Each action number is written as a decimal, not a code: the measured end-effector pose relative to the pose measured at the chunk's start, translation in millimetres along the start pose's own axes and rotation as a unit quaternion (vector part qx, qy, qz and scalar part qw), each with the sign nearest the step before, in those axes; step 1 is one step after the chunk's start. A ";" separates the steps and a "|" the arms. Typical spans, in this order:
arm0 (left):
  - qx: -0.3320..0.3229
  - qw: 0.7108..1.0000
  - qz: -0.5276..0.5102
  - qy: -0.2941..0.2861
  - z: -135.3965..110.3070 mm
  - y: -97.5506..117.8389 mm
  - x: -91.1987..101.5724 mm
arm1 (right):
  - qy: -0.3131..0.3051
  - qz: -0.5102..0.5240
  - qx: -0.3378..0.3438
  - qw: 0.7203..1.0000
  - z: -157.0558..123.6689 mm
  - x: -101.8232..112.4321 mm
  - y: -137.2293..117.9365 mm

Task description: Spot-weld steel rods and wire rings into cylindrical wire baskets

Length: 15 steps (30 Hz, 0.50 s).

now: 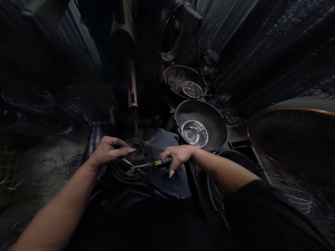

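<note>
My left hand (113, 150) is closed in a pinch above a round wire frame (125, 179). What its fingertips hold is too thin and dark to make out. From the right, my right hand (178, 157) grips a slim tool (158, 162) with a dark handle, a yellow label and a narrow metal tip. That tip points left over the wire frame, close to some short bright rods (127, 161). Beneath my right hand lies a blue-grey cloth (167, 184), which covers part of the frame's right side.
A copper-coloured machine arm (132, 87) points down just beyond my hands. To the right stand a dark pan (216, 122) holding a shiny metal bowl (200, 136), and another pan (187, 71) with wire parts. A large copper-rimmed basin (290, 132) is at far right.
</note>
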<state>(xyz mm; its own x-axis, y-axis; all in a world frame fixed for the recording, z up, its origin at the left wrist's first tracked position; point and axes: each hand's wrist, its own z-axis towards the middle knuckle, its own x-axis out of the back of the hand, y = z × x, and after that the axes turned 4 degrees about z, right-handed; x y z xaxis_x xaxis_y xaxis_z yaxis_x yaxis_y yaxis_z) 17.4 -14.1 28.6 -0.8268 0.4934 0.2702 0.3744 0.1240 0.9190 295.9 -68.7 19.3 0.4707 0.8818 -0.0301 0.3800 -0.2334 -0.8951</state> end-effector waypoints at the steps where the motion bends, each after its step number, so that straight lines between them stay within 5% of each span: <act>1: 0.008 0.999 -0.001 0.032 -0.1 1.4 -2.2 | 0.060 -0.036 0.011 0.997 -13.4 -2.0 -5.8; 4: 0.032 0.989 -0.031 0.143 -0.3 4.6 -8.3 | 0.243 -0.097 0.026 0.965 -54.1 -16.5 -17.5; 7: 0.049 0.972 -0.085 0.214 -0.8 2.2 -11.2 | 0.354 -0.014 0.038 0.934 -72.3 -47.5 -13.2; 11: 0.067 0.958 -0.146 0.238 -10.1 -8.5 -15.4 | 0.329 0.114 0.112 0.931 -43.7 -92.2 3.7; 15: 0.099 0.953 -0.216 0.187 -33.2 -20.2 -24.9 | 0.293 0.192 0.068 0.934 2.0 -112.0 8.5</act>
<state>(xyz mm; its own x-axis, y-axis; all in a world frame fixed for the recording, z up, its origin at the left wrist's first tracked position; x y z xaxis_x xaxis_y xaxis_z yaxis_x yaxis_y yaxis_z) 16.5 -57.5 12.8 -0.9998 0.0219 -0.0027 0.0068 0.4245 0.9054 244.8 -168.6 14.3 0.9221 0.3575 -0.1483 0.0063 -0.3969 -0.9178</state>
